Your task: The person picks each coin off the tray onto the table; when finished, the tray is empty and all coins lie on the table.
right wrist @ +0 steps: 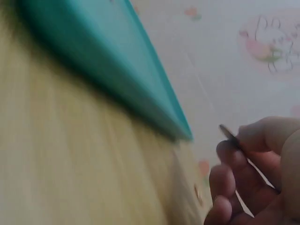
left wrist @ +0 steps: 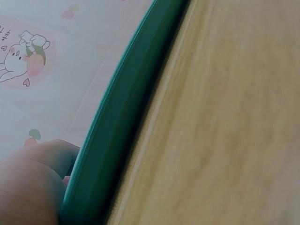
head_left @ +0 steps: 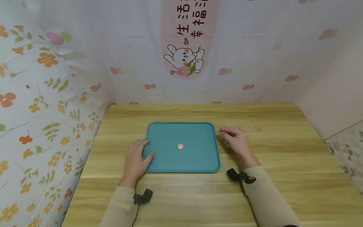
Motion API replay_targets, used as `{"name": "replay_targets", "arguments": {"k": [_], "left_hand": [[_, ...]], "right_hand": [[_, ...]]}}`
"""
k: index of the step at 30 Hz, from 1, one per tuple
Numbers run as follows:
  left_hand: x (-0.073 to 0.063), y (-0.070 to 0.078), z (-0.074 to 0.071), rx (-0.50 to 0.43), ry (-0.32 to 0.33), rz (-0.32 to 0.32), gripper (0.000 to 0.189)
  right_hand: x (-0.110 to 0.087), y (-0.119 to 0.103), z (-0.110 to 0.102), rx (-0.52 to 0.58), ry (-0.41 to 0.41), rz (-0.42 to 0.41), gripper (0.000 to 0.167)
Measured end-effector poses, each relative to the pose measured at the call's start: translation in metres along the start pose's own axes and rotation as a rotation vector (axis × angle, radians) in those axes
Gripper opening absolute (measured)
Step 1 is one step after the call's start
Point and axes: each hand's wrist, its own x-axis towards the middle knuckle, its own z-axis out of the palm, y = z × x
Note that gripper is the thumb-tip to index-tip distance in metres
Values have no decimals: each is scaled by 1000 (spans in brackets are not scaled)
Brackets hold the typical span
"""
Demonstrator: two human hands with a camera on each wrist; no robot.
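The right hand point(head_left: 237, 141) is found just beyond the right rim of the tray, near its far corner, with a copper-coloured coin point(right wrist: 227, 133) pinched between thumb and fingertip; the right wrist view shows this coin tilted, nearly edge-on. The left hand point(head_left: 136, 160) rests on the left rim of the tray point(head_left: 163, 162), fingers relaxed and thumb spread apart from them, both reaching over the edge.

A single coin point(head_left: 180, 146) lies flat on the tray, near its middle. Two further coins, a left one point(head_left: 240, 127) and a right one point(head_left: 258, 127), lie apart on the table point(head_left: 187, 198), to the right of the tray and beyond the right hand (their markings are too small to read). Each sleeve carries a black wrist mount, left point(head_left: 143, 197) and right point(head_left: 240, 176). A printed cloth point(head_left: 133, 56) hangs behind the table's far edge.
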Motion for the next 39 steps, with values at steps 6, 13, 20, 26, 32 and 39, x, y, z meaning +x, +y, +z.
{"name": "replay_targets", "arguments": {"k": [6,13,20,26,32,39], "left_hand": [[-1,-3,0,0,-4,-6,57],[0,-1,0,3,-23,-17,57],[-1,-1,0,-4,-17,-12,57],[-1,-1,-1,-8,-3,-2,57],[-1,-1,-1,-8,-1,0,57],[-1,-2,-1,-10,-4,-4,56]], "right_hand": [[-3,17,-15,-145,39,-62,30],[-4,27,-20,-327,47,-207,18],[-7,28,-19,-391,61,-226,14],[-6,27,-19,-444,67,-245,13],[-5,28,-17,-442,75,-221,14],[-5,27,-16,-453,76,-183,13]]}}
